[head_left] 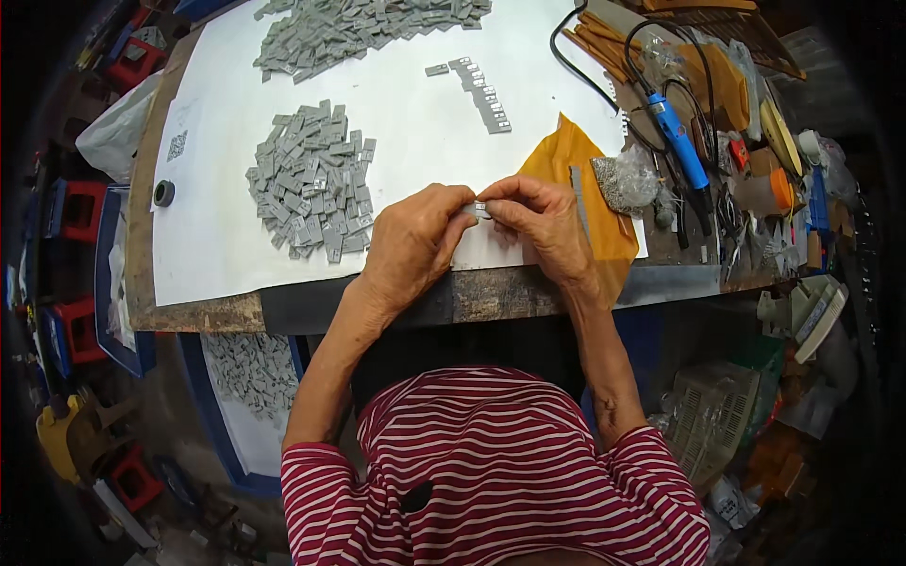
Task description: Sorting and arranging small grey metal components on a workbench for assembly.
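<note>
Dark, worn wood makes up the counter [215, 315], stretching across the upper half of the view. With the middle of the view as the clock's centre, a white sheet [212, 245] covers much of its top. Between eleven and twelve o'clock lies a broad heap of grey pieces [373, 40]; lower down, at eight o'clock, a blue-walled tray [196, 368] holds more. A nearer heap [311, 184] sits at ten o'clock, and a yellow wrapper [615, 251] is draped at two.

The left hand [411, 236] and right hand [550, 226] meet just toward twelve. Farther out at two o'clock lies a blue-handled tool [678, 140] with a black cord. A stepped row of pieces [483, 96] slants at twelve, with a single piece [436, 70] beside it. A black ring [163, 193] rests between nine and ten.

Smallest in play is the held piece [480, 209], just above the white sheet near the counter's front edge. The left thumb and fingers pinch one end, the right thumb and fingers the other. It looks light and stiff, probably smooth enough to slip; opposite ends seem the surest hold, with gentle pressure. Finer detail is hidden by the fingertips.
</note>
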The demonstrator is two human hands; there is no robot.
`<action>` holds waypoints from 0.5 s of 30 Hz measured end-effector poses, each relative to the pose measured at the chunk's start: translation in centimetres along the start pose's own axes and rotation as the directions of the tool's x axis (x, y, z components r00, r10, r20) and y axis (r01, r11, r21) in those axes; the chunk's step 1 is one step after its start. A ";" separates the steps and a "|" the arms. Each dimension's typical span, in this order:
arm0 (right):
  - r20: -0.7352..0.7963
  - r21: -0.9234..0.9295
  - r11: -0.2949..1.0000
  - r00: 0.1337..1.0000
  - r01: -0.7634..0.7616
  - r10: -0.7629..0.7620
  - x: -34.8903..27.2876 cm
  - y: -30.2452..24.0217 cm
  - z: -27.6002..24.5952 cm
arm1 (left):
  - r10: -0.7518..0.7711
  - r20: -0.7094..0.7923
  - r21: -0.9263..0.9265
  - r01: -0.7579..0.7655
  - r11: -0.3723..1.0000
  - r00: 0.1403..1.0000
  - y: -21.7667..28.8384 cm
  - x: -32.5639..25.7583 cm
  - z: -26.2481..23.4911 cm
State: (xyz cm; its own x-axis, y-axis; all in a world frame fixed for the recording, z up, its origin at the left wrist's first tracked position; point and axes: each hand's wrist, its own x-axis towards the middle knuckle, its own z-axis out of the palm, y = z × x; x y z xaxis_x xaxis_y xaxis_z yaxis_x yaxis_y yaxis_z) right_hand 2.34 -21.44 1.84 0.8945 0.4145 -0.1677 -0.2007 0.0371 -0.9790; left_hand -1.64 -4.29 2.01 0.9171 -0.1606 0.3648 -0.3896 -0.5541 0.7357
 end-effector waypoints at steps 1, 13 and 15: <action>-0.013 -0.018 1.000 1.000 -0.012 0.012 0.0 -0.3 0.0 | -0.013 0.011 0.011 0.013 1.000 1.000 0.0 0.3 0.0; -0.166 -0.140 0.978 0.970 0.156 -0.179 -1.3 -1.5 -2.4 | -0.130 -0.203 0.161 0.164 0.973 0.971 -6.7 7.8 1.0; -0.181 -0.139 0.981 0.971 0.134 -0.159 -2.1 -1.8 -2.2 | -0.147 -0.267 0.205 0.205 0.957 0.953 -8.2 9.1 1.3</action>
State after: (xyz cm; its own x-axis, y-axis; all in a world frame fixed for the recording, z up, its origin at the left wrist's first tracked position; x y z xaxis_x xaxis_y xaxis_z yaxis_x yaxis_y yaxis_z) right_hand 1.72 -24.39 3.67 0.9723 0.2319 -0.0286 -0.0212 -0.0342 -0.9992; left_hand 10.05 -2.29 -1.42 0.9084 0.1462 0.3917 -0.1676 -0.7308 0.6617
